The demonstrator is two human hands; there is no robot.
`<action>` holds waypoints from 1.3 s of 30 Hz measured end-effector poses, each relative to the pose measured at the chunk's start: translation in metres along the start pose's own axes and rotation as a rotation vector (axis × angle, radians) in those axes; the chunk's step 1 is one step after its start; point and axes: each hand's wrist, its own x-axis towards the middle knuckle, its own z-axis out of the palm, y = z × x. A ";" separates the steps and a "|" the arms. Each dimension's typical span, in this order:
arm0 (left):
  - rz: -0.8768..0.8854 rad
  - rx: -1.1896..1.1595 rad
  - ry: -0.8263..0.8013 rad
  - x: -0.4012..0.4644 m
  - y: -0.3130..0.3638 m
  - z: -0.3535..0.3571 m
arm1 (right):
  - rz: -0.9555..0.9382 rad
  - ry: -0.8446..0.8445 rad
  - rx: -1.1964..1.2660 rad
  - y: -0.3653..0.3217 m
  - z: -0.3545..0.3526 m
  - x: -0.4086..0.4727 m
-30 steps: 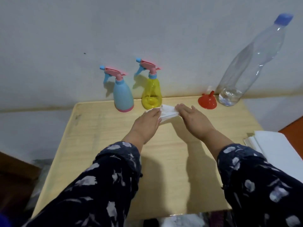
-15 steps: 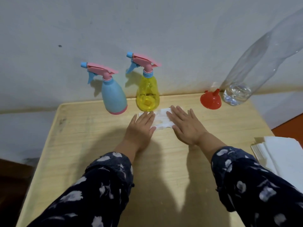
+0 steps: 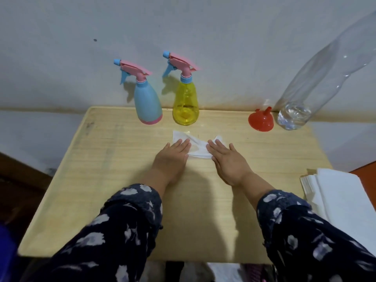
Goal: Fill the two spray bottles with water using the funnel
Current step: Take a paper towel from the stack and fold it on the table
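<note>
A blue spray bottle (image 3: pixel 148 102) and a yellow spray bottle (image 3: pixel 185 104), both with pink trigger heads screwed on, stand at the back of the wooden table (image 3: pixel 101 180). A red funnel (image 3: pixel 260 121) lies mouth-down to their right, beside a large clear plastic bottle (image 3: pixel 305 98) with a little water at its bottom. My left hand (image 3: pixel 173 157) and my right hand (image 3: pixel 225 161) lie flat with straight fingers on a white tissue (image 3: pixel 196 144) in front of the yellow bottle.
A stack of white tissues (image 3: pixel 341 198) lies off the table's right side. The grey wall (image 3: pixel 183 27) rises directly behind the bottles. A dark floor area shows at the left of the table.
Both hands have drawn back toward me with the tissue, away from the yellow bottle. The tissue now lies spread wider under flat fingers.
</note>
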 end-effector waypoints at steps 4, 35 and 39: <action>-0.092 -0.001 -0.041 -0.032 0.028 -0.003 | -0.010 -0.046 -0.013 -0.007 0.005 -0.030; -0.162 0.018 -0.290 -0.050 0.044 -0.009 | -0.058 -0.073 -0.137 -0.017 0.007 -0.044; -0.159 -0.010 -0.289 -0.068 0.050 -0.011 | -0.056 -0.062 -0.085 -0.031 0.013 -0.067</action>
